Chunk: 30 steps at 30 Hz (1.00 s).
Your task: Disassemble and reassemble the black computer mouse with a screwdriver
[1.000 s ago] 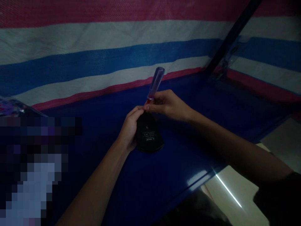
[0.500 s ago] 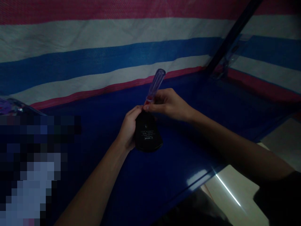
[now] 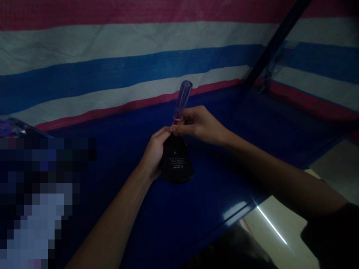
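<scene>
A black computer mouse [image 3: 177, 160], underside up with small white print on it, is held over the blue table [image 3: 157, 220]. My left hand [image 3: 154, 151] is closed around its left side, fingertips near the far end. My right hand [image 3: 198, 123] pinches the lower part of a screwdriver [image 3: 183, 100] with a clear purplish handle and a red collar. The screwdriver stands nearly upright, tilted slightly right, at the far end of the mouse. My fingers hide its tip, so I cannot tell whether it touches a screw.
A striped red, white and blue sheet [image 3: 117, 69] hangs behind the table. A dark pole [image 3: 276, 43] slants at the back right. Clear plastic packaging [image 3: 265, 82] is by it, and a purple item in plastic [image 3: 8, 127] lies at the left. Pale floor tiles [image 3: 269, 220] show at lower right.
The screwdriver's handle has swung slightly to the left and stands more upright. Both hands keep their hold, almost in the same place.
</scene>
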Each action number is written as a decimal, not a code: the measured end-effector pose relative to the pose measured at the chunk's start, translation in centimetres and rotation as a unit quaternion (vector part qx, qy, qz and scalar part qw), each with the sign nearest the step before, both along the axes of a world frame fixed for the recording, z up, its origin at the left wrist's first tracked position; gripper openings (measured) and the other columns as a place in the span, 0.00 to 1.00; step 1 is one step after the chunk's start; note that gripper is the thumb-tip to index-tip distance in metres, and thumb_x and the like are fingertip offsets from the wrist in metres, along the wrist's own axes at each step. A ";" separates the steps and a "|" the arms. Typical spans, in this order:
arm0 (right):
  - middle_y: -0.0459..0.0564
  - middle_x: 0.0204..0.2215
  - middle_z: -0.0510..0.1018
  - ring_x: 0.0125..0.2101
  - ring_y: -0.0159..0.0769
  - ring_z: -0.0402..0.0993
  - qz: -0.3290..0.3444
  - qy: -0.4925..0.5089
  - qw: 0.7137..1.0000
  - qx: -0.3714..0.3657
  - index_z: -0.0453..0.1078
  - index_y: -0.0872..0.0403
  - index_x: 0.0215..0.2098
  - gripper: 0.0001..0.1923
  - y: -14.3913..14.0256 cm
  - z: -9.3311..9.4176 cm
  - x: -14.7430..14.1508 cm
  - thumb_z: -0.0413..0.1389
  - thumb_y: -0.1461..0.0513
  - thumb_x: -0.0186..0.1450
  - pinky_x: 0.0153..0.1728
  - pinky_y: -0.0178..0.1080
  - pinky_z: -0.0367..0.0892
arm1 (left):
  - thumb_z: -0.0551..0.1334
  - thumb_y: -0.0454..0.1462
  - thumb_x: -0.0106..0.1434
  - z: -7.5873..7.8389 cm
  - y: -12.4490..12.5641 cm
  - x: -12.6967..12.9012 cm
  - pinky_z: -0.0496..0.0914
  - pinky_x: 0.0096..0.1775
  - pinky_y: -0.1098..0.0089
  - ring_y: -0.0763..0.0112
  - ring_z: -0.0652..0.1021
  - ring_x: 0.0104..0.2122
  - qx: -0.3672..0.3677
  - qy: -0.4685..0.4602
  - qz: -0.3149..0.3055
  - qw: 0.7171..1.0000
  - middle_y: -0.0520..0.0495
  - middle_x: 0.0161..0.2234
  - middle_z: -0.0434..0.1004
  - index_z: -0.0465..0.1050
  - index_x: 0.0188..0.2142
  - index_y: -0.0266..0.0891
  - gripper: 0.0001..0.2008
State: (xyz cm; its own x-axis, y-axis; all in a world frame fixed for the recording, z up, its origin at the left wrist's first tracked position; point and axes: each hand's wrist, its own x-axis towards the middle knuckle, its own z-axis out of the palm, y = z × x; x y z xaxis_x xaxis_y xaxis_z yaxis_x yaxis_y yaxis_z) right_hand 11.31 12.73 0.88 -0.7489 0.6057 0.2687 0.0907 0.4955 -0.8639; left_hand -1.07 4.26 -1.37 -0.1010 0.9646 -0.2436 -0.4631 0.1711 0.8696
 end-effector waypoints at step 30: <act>0.46 0.20 0.71 0.22 0.27 0.65 -0.033 -0.056 0.997 0.042 0.68 0.59 0.25 0.13 0.4 0.5 0.3 0.55 0.58 0.63 0.24 0.34 0.58 | 0.57 0.45 0.62 -0.5 0.2 -0.1 0.71 0.22 0.70 0.69 0.78 0.22 -0.001 0.018 0.011 1.000 0.50 0.27 0.75 0.71 0.37 0.37 0.13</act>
